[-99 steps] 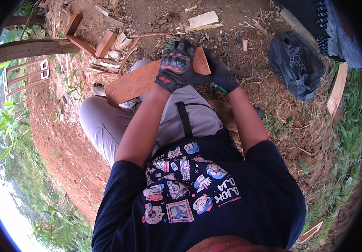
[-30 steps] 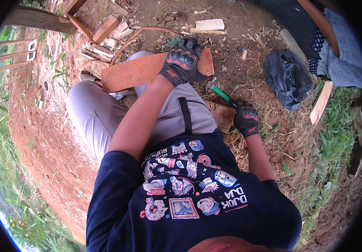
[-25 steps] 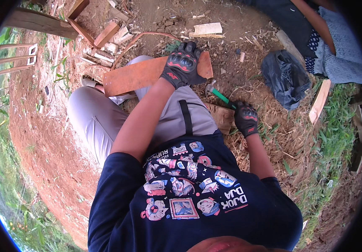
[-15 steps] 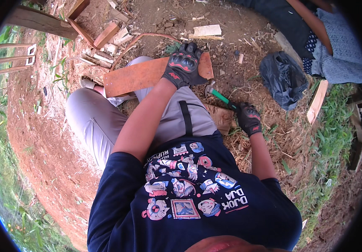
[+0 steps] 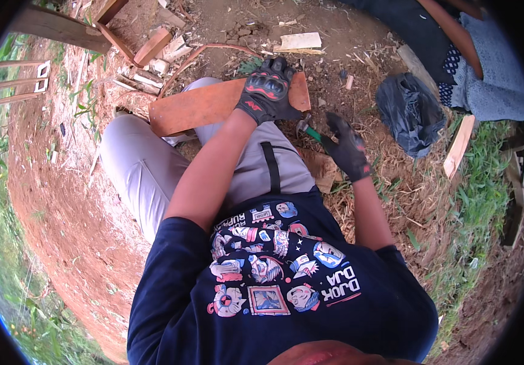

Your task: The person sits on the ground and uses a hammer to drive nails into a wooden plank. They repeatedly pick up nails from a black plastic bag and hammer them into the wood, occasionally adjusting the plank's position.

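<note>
My left hand (image 5: pixel 268 88), in a black glove with red trim, grips a reddish-brown wooden board (image 5: pixel 201 108). Its fingers bend over the far edge, and the board lies slantwise across my lower legs. To the right, my right hand (image 5: pixel 348 149), gloved the same way, is open with fingers stretched and apart. Beside its thumb is a hammer with a green handle (image 5: pixel 313 133), its metal head near the right end of the board. Part of the handle is hidden behind the hand. A wooden block (image 5: pixel 319 170) lies below the hammer, close to my thigh.
A black plastic bag (image 5: pixel 411 115) lies right of my right hand, near another person (image 5: pixel 493 73) at the upper right. Wood offcuts (image 5: pixel 300 41) and a pale stick (image 5: pixel 459 147) lie on the soil. Wooden pieces (image 5: pixel 152 45) and a beam (image 5: pixel 61 29) are at the upper left.
My right hand has let go of the hammer's handle, opened its fingers and moved slightly up and left. My left hand stays on the board, shifted only a little.
</note>
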{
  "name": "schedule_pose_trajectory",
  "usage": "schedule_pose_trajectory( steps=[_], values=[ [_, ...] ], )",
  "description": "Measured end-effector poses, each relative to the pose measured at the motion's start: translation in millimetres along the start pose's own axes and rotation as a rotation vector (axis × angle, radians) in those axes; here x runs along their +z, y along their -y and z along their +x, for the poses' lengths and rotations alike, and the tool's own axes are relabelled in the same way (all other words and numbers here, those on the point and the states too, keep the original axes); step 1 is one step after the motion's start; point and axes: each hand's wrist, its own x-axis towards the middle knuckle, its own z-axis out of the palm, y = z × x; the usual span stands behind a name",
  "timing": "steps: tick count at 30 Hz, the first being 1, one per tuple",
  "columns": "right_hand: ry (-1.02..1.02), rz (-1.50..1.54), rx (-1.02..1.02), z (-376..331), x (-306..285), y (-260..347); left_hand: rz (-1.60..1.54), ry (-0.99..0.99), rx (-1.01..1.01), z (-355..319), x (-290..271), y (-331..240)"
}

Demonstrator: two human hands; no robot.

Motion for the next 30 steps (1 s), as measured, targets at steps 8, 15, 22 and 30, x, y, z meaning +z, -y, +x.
schedule_pose_trajectory(
  steps=[8,15,22,30],
  values=[
    [-0.2,0.36,-0.154,97.6,119.9,13.3,0.025,0.031,-0.01,7.6,-9.8,-9.5],
    [-0.318,0.344,-0.21,111.4,170.9,-18.8,0.02,0.094,-0.056,9.4,-5.9,-11.3],
    [-0.305,0.417,-0.207,96.0,148.1,8.9,0.047,0.05,-0.038,6.6,-8.1,-9.1],
    [-0.286,0.483,-0.146,89.9,134.3,13.6,0.06,0.049,-0.022,7.2,-5.2,-9.0]
  ],
)
